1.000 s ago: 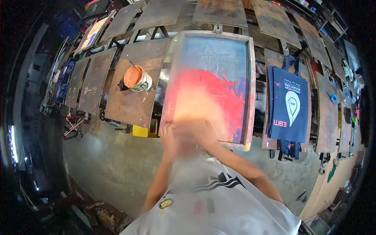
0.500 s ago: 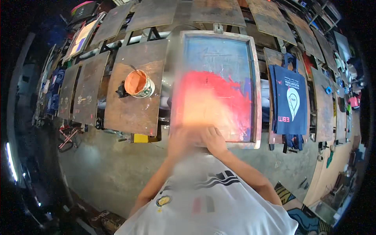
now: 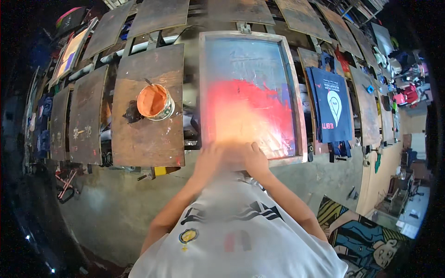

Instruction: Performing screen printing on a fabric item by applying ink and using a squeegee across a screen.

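Observation:
A wooden-framed printing screen [image 3: 222, 34] lies before me, its mesh blue at the far end. Red ink [image 3: 271, 111] is smeared over the middle, turning pale orange toward me. At the frame's near end are my left hand [image 3: 207, 160] and my right hand [image 3: 256, 160], side by side with a small gap between. The right hand's fingers are curled down; the left one's look curled too, though softened by blur. A hazy smear down the picture's middle hides what they grip. To the left, a tub [image 3: 164, 109] of orange ink stands on a board.
A brown board [image 3: 148, 143] carries the tub and a dark crumpled scrap [image 3: 133, 112]. Right of the screen, navy tote bags [image 3: 324, 88] with white print lie stacked on another board. More boards [image 3: 157, 16] line the far side. Grey concrete floor [image 3: 111, 199] shows below.
The whole view has swung, so the boards, tub, screen and bags sit further left in the picture. Both hands stay at the screen's near end; the ink looks much the same.

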Available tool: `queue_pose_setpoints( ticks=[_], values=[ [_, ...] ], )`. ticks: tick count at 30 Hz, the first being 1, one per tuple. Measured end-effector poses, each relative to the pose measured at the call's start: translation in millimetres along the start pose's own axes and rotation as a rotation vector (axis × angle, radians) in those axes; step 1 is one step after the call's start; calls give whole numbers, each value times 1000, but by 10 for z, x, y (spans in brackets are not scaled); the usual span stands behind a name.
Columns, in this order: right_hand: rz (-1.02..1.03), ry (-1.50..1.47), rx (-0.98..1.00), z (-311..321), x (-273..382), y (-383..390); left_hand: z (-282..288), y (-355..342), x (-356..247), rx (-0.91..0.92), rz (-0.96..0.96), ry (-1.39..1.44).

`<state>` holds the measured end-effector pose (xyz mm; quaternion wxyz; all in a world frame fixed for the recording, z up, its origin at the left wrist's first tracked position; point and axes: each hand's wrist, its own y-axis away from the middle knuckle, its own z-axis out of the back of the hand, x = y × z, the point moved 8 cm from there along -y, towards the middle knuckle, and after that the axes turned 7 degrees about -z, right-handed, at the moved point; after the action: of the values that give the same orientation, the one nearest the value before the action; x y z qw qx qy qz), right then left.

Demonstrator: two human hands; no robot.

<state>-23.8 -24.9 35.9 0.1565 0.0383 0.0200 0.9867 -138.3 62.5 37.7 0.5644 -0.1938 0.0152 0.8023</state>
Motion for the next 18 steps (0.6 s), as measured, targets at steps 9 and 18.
queue_pose_setpoints(
  ticks=[9, 18],
  values=[
    [-120, -101, -24, 108, 76, -38, 60, -41, 131, 102, -93, 38],
    [-182, -4, -205, 45, 55, -245, 71, -182, 298, -31, -122, 9]
  ],
)
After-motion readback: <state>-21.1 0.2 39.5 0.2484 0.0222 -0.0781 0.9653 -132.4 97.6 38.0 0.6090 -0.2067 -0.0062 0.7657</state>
